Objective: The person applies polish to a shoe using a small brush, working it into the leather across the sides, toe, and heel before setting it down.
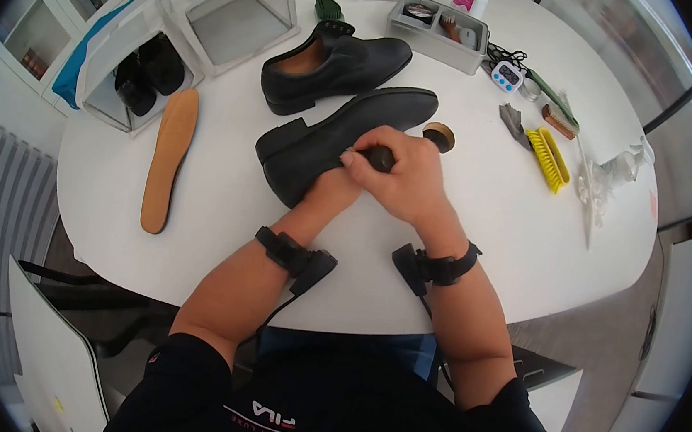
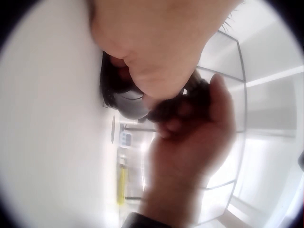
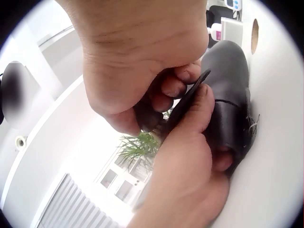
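A black leather shoe (image 1: 329,131) lies on its side on the white table, sole facing away. My left hand (image 1: 335,194) grips it at the opening; in the right wrist view its thumb pinches a black leather flap (image 3: 190,99) while its fingers reach inside the shoe. Above that, my right hand (image 1: 408,176) curls round a small brush with a dark rounded handle (image 1: 381,158). Pale bristles (image 3: 159,130) show close to the flap. A second black shoe (image 1: 335,65) stands upright just behind the first. An open round tin (image 1: 438,137) sits by the toe.
A tan insole (image 1: 170,161) lies at left, near a clear-fronted box (image 1: 97,79) with dark shoes. At the back is a metal tin (image 1: 437,46) with supplies. To the right are a timer (image 1: 507,77), a yellow brush (image 1: 549,161), a wooden brush (image 1: 559,120) and a grey cloth (image 1: 515,124).
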`<state>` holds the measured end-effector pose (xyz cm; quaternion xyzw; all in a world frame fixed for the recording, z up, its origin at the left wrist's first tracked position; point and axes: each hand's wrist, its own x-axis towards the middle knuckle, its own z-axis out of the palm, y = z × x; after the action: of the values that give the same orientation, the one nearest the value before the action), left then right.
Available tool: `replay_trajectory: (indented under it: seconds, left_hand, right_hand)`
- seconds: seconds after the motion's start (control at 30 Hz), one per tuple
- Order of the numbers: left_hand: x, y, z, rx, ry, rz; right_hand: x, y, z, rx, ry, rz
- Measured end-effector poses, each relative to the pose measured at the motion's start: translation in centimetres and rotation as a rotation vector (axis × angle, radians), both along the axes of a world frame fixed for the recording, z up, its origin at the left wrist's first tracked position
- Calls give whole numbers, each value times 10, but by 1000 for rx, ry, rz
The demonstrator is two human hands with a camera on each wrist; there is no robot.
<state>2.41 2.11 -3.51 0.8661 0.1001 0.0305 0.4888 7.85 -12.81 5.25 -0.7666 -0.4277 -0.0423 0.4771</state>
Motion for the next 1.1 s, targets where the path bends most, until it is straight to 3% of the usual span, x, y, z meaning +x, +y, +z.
replay_trajectory:
  seconds: [0.03,0.13,0.17,0.23,0.3,0.37,0.43,0.5,0.57,0.63,0.67,0.73,0.77,0.83,0.87,0.9,0.93,0.97,1.0,1.03,1.1]
  left_hand:
    - [1,1,-1,68,-110,20]
    - [5,-11,2,166,-534,137]
    - [4,-14,8,160,-536,138]
    - [1,-17,27,52,-467,75]
    - [0,-14,17,18,-414,89]
    - [-2,-12,17,-13,-355,106]
    - [-4,-8,21,-5,-321,81]
    - [-1,-12,28,80,-354,94]
    - [2,-15,30,167,-390,104]
    - [1,-16,21,152,-545,148]
    - [2,-10,-1,154,-543,152]
    - [3,8,-61,359,-401,32]
    - [4,12,-69,360,-399,34]
    - [6,21,-80,463,-364,-125]
    - [18,3,-66,-75,-305,0]
    - [16,-4,-51,-78,-306,2]
    - [11,-11,-19,-4,-462,55]
    - [4,-16,9,70,-617,107]
    - [-1,-18,23,140,-555,101]
    - [0,-19,20,139,-559,103]
    - [5,-19,4,-24,-506,93]
  right_hand:
    - [4,-1,-5,-5,5,4]
    - [32,-6,-17,105,88,-351]
    - [32,-8,-18,100,85,-351]
    - [33,-11,-16,159,352,-309]
    - [28,-13,-13,54,237,-281]
    - [17,-14,2,-51,119,13]
    - [26,-18,-2,-58,49,8]
    - [37,-22,-9,-26,212,-166]
    - [37,-19,-10,-18,189,-251]
    - [30,-11,-17,25,-3,-250]
    - [19,-9,-10,5,-10,-137]
    - [-2,-3,2,-35,-30,-33]
    - [-7,-1,4,-75,-53,68]
    - [-6,3,2,-25,-65,93]
    - [0,4,-2,30,-86,-48]
    - [6,5,-6,84,-106,-191]
    - [14,2,-11,64,-105,-307]
    - [19,1,-14,61,-108,-309]
    - [24,0,-17,77,-43,-419]
    - [27,0,-19,93,21,-526]
    - [24,5,-25,114,-40,-491]
